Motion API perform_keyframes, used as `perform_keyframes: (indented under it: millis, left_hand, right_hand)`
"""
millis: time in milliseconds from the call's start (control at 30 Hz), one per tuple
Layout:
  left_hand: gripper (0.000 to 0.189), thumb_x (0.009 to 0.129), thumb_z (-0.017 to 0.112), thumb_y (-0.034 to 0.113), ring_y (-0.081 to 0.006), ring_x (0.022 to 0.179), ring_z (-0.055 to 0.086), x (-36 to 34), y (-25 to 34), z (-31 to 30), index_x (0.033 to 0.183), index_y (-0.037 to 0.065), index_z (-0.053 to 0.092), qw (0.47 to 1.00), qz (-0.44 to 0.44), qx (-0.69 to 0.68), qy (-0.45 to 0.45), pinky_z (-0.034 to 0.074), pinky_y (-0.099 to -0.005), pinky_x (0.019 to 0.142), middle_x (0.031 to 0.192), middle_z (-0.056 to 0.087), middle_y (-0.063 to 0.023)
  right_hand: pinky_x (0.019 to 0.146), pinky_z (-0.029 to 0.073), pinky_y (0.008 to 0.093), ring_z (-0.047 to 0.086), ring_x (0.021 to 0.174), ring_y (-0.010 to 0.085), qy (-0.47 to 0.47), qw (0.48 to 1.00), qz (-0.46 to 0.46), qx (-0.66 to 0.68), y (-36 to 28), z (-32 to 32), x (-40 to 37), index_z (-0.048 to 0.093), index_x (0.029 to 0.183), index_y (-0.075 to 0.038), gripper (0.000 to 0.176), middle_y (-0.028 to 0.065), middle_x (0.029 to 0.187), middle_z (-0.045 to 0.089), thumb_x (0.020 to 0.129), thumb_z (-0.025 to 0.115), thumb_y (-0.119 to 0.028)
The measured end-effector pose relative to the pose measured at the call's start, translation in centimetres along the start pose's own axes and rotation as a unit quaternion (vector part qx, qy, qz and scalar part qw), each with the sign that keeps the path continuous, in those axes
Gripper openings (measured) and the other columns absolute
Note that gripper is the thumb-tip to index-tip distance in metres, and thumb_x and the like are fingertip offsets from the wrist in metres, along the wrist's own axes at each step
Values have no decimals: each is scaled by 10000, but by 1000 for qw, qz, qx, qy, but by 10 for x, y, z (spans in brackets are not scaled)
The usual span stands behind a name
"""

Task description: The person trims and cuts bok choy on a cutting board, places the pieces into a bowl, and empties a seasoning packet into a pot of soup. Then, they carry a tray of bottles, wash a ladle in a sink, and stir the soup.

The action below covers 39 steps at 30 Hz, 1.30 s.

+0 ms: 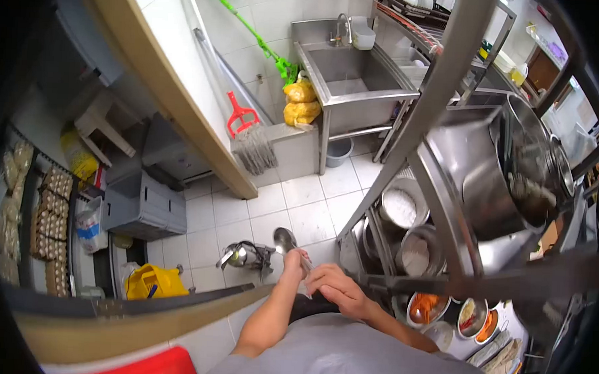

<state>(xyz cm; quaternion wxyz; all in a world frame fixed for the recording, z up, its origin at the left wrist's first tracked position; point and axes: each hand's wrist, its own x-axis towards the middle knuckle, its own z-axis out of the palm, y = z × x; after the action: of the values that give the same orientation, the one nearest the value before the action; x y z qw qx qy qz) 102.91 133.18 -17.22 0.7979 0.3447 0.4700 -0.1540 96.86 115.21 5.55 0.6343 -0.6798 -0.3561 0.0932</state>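
Head-cam view, kitchen, looking down. A large metal spoon (284, 240) is held out in front of the body, above the tiled floor (305, 204), its bowl pointed away from the wearer. The spoon's handle is held by the L hand (295, 263), whose grip is closed round it. The R hand (338, 289) is held just beside, fingers bent nr the handle's lower end; whether its grip is clamped on the handle can't be told.

On the floor, L of the spoon, a shiny metal container (244, 254) is seen, w/ a yellow bag (155, 284) & a grey crate (165, 211) farther L. Egg trays (52, 206) are stacked at far L. Ahead, a steel sink (363, 114) is seen w/ tied yellow bags (301, 112) beside it & a mop head (254, 148) nearby. At R, a big metal pot (483, 198) is held on a rack (421, 145).
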Motion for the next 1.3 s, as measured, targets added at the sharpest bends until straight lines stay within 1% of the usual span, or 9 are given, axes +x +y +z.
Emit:
perform_keyframes:
  millis: [167, 233, 267, 367, 500, 633, 1133, 1233, 1300]
  left_hand:
    - [154, 988, 495, 165, -171, 575, 524, 71, 93, 78, 974, 12, 498, 964, 218, 151, 32, 462, -326, 526, 756, 582, -89]
    - [205, 1042, 451, 220, -163, 586, 555, 69, 131, 128, 1030, 18, 475, 941, 283, 183, -30, 493, -310, 528, 804, 604, -88]
    - [219, 1050, 444, 234, -171, 608, 590, 62, 152, 156, 1036, 16, 466, 929, 297, 208, -81, 514, -310, 547, 831, 623, -108]
    - [336, 1067, 432, 330, -201, 701, 682, 65, 205, 236, 1194, 20, 457, 875, 296, 254, -285, 549, -307, 605, 933, 681, -161]
    - [484, 1055, 418, 434, -182, 774, 704, 124, 275, 350, 1108, -6, 613, 748, 260, 449, -415, 550, -286, 676, 923, 723, -127]
    - [420, 1024, 508, 375, -136, 798, 671, 156, 330, 458, 1192, 28, 675, 668, 284, 548, -417, 535, -276, 725, 962, 736, -95]
    - [575, 983, 538, 470, -229, 806, 668, 456, 529, 702, 1423, 118, 427, 801, 239, 498, -231, 577, -387, 698, 1137, 639, -173]
    - [510, 1015, 421, 395, -358, 1045, 617, 577, 567, 773, 1346, 10, 483, 682, 409, 550, -255, 541, -433, 822, 1182, 616, -206]
    - [505, 1019, 384, 358, -397, 1178, 564, 580, 566, 817, 1318, -37, 488, 690, 420, 550, -211, 521, -460, 889, 1208, 609, -262]
  right_hand:
    - [1089, 365, 409, 467, 1284, 379, 73, 980, 167, -85, 61, -32, 24, 358, 1446, 66, 561, 203, 1198, 602, 942, 525, -114]
    - [926, 500, 392, 640, 1054, 323, 46, 901, 401, -158, 76, -41, 57, 376, 1441, 54, 577, 202, 1109, 644, 940, 574, -154]
    - [681, 551, 353, 678, 717, 230, 113, 858, 499, 44, 94, -46, 76, 386, 1448, 13, 613, 154, 931, 673, 936, 633, -217]
    - [422, 433, 286, 541, 478, 117, 188, 834, 500, 138, 99, -81, 150, 501, 1265, -25, 399, 48, 698, 588, 930, 645, -187]
    - [379, 399, 271, 509, 445, 102, 334, 832, 421, 139, 111, -124, 222, 501, 1205, -28, 322, 26, 650, 543, 930, 625, -142]
    - [381, 400, 278, 472, 421, 119, 470, 775, 376, 191, 130, -176, 255, 499, 1207, -21, 315, 28, 589, 493, 909, 598, -26]
    - [393, 429, 256, 505, 460, 104, 449, 718, 414, 333, 210, -312, 319, 503, 1272, -11, 381, 33, 743, 539, 905, 598, -52]
    - [397, 428, 257, 502, 462, 96, 462, 704, 402, 360, 225, -326, 350, 504, 1277, 6, 393, 23, 732, 529, 905, 608, -68]
    - [400, 421, 259, 503, 468, 87, 439, 708, 423, 357, 233, -343, 373, 512, 1279, 16, 402, 14, 722, 528, 907, 614, -96]
